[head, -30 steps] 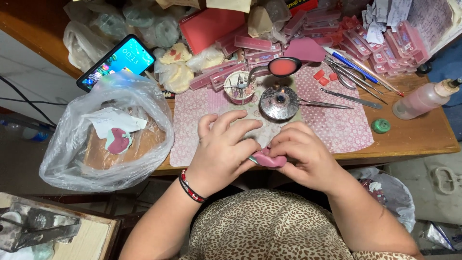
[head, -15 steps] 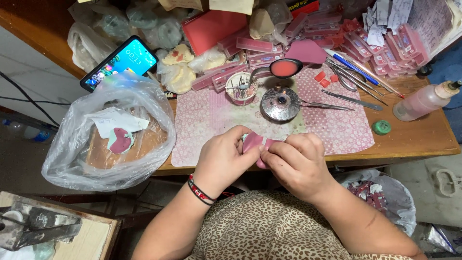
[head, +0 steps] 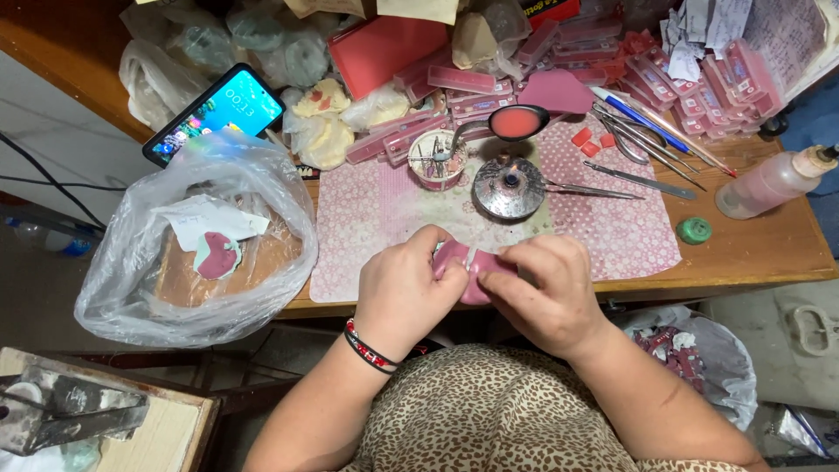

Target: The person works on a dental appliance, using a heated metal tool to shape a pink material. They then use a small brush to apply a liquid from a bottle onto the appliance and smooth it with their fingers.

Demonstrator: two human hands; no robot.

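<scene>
A: Pink, smooth and waxy-looking: a small curved pink piece with a pale strip across its middle, pinched between both hands at the near edge of the table, just above the lap.

B: Gripped how?

A: Left hand curled round the left end, thumb on top; right hand closed on the right end, fingertips pressing down. Hard to tell the piece's full shape, mostly hidden under the fingers.

B: Changed since half a second ago?

A: Barely. Same two-handed hold, hands lifted a touch toward the mat and drawn closer together. A second back, sitting lower, with the piece poking out beneath the right hand.

B: And round about?

A: Red-and-black bracelet on the left wrist, leopard-print cloth below. Under the hands, a pink patterned mat on a wooden table. Left, a clear plastic bag holding something brown with a pink blob. Further off, a round metal burner, tweezers, a small cup of tools, a ladle of red wax, a green cap, a squeeze bottle. Farthest back, a lit phone, stacks of pink boxes, crumpled bags.
</scene>
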